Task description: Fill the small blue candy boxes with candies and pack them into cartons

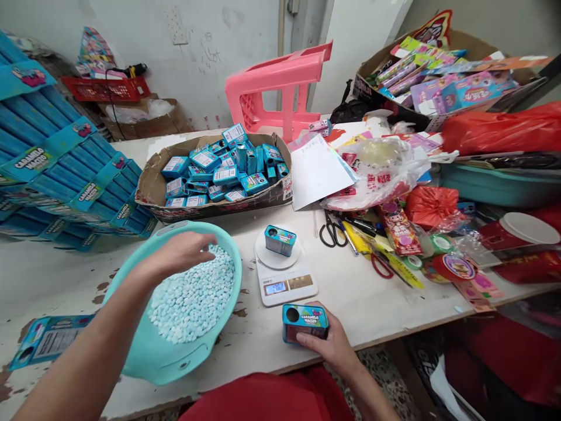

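Observation:
My left hand (189,252) is over a turquoise plastic basin (234,257) partly filled with small pale-blue candies (193,304). Its fingers are loosely bent and apart, and I see nothing held in them. At the table's front edge my right hand (331,339) grips a small blue candy box (305,318) printed "Caramelo Macizo", with a dark round hole in its top. Just beyond it is a white digital scale (287,286) with its display lit. A similar blue box (280,241) stands on the scale's round plate.
A cardboard tray (210,215) heaped with blue boxes sits behind the basin. Stacked display cartons (65,164) rise at left; a flattened blue box (48,342) lies below. Black scissors (333,231), pens, paper and bags clutter the right. A pink stool (280,82) is behind.

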### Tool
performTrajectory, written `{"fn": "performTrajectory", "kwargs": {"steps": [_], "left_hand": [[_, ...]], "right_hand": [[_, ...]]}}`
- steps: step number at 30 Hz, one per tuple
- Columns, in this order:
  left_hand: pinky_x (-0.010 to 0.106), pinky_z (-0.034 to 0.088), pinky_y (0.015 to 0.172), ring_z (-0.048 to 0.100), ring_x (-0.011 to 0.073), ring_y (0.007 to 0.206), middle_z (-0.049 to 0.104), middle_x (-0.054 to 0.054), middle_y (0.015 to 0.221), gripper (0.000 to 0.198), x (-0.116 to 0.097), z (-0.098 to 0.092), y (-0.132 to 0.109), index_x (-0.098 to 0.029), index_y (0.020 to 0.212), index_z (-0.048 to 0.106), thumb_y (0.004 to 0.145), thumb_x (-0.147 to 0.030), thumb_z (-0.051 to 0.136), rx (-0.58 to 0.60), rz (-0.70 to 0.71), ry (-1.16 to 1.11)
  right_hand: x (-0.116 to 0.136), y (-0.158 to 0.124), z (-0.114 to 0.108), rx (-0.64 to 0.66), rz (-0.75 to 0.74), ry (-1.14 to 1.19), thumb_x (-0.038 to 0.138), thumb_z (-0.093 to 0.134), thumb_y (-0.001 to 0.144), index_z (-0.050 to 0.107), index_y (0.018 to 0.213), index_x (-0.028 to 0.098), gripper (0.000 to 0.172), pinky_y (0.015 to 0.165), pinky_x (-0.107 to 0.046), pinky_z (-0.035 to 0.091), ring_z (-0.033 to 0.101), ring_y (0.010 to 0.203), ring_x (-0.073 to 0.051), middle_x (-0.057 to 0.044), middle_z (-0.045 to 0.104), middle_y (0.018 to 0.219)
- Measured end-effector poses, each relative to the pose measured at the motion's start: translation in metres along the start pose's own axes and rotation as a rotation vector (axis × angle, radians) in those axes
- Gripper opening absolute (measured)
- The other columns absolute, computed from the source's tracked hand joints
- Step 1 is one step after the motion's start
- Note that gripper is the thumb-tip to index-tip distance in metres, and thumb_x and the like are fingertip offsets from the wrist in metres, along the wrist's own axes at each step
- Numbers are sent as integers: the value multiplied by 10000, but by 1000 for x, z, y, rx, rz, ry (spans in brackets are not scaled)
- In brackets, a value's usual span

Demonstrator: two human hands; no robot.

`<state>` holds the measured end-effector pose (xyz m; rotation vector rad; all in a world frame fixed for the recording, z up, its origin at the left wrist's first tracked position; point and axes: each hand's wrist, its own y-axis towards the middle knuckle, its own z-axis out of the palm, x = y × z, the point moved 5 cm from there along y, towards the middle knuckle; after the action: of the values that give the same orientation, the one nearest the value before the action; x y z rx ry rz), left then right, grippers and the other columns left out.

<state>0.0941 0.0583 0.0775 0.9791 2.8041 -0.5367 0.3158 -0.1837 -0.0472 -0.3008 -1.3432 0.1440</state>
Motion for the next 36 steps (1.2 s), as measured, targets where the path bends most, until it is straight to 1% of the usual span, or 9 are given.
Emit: {"fn": "performTrajectory", "kwargs": {"steps": [6, 11, 15, 20, 24, 27, 29, 32, 36], "left_hand": [[344, 381, 964, 441, 235, 1208, 459, 75, 1367, 632, -78, 19, 48, -244, 1363, 381, 774, -312, 601, -242, 321, -141], [331, 466, 803, 549, 238, 1007, 602, 76, 1089, 398, -127, 47, 82, -214, 1164, 544, 770, -245, 587, -141, 367, 19], [312, 462, 835, 549, 219, 1026, 599, 84, 1120, 388, -81, 5, 26, -181, 1182, 510, 807, -268, 564, -447, 175, -4], [394, 413, 917, 496, 286, 1135, 527, 137, 1247, 501, 48, -50, -109, -184, 1304, 397, 849, -367, 497, -823, -415, 158], [467, 432, 771, 553, 370, 1006, 531, 232, 1175, 562, 167, -16, -158, -158, 1340, 327, 833, -363, 458, -621, -878, 125], [470, 424, 719, 576, 385, 940, 565, 262, 1071, 518, 214, 28, -164, -100, 1276, 387, 813, -321, 462, -418, -1019, -28], [490, 414, 720, 557, 414, 962, 557, 289, 1060, 507, 218, 44, -166, -61, 1246, 413, 815, -325, 454, -358, -1051, -75], [555, 357, 826, 437, 449, 1117, 476, 320, 1180, 500, 189, 37, -160, -32, 1240, 428, 855, -348, 389, -522, -951, 18], [428, 306, 977, 415, 311, 1168, 509, 185, 1215, 425, 127, 40, -97, -100, 1180, 507, 915, -355, 295, -545, -596, 13]], "right_hand": [[-2, -11, 17, 59, 35, -62, 333, 749, 663, 544, 904, 191, 347, 632, -226, 425, 553, 684, -139, 24, 606, 746], [-6, -15, 39, 77, 7, -116, 368, 739, 650, 546, 926, 190, 380, 629, -242, 440, 561, 683, -154, 8, 611, 750], [-14, -15, 32, -52, -17, -179, 428, 727, 636, 581, 951, 181, 426, 641, -270, 478, 598, 688, -186, -26, 655, 766], [-18, -5, 17, -159, 24, -164, 467, 751, 594, 637, 921, 175, 453, 721, -348, 523, 652, 774, -257, -85, 710, 846], [-18, 8, 20, -137, 67, -93, 483, 752, 613, 669, 891, 175, 423, 778, -419, 529, 666, 831, -301, -121, 726, 883], [-13, 14, 30, -128, 33, -49, 488, 773, 580, 674, 881, 180, 443, 765, -433, 538, 673, 806, -307, -118, 729, 862], [-9, 15, 38, -107, 17, -27, 482, 776, 579, 666, 881, 182, 439, 762, -427, 538, 674, 805, -303, -111, 729, 850], [-5, 17, 52, -19, 24, 45, 476, 754, 615, 649, 923, 188, 434, 766, -417, 532, 673, 825, -291, -104, 728, 882], [2, 26, 80, 155, 28, 168, 497, 743, 615, 646, 920, 194, 440, 718, -394, 529, 676, 762, -267, -79, 726, 833]]}}
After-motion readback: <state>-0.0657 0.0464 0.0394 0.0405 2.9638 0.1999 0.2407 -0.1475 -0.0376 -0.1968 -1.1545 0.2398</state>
